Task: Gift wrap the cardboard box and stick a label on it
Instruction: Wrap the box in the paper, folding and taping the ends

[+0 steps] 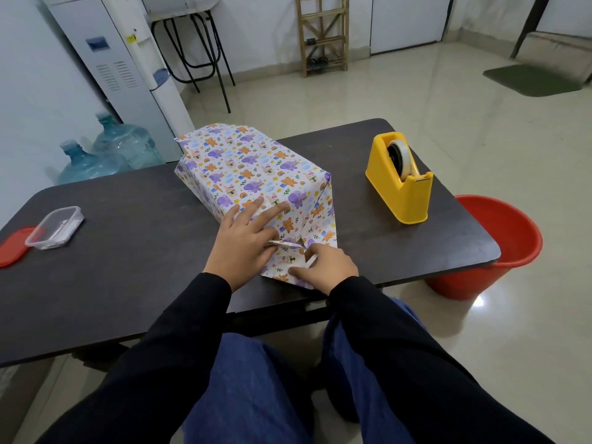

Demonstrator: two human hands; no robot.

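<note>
"Starting at the left edge, what stood on the dark rectangular table?" the senior inspector asked.

"A flat red plastic lid, touching a clear lidless plastic tub with something pale inside, too small to identify. The cardboard box sat mid-table, fully covered by white wrapping paper printed with purple elephants and orange bears. Its near end was not yet closed."

"The hands?"

"The left hand lay flat with its fingers straight and spread, pressing the folded-in paper against the near end. The right hand rested on the pointed bottom flap of paper lying on the table. I could not tell whether it pinched that flap or only pressed it."

"Further right?"

"A yellow plastic tape dispenser holding a clear roll, standing apart from the box, and a red plastic bucket on the floor past the table's corner."

"Your assessment of handling?"

"In my judgement the box was stiff and probably light, so it would slide if pushed without a bracing hand. The paper looked thin and smooth, so it would crease readily and tear at the corners. I would take the flap by its tip, pull it taut and fold it up against the end while the other hand kept the side folds pinned."
</note>
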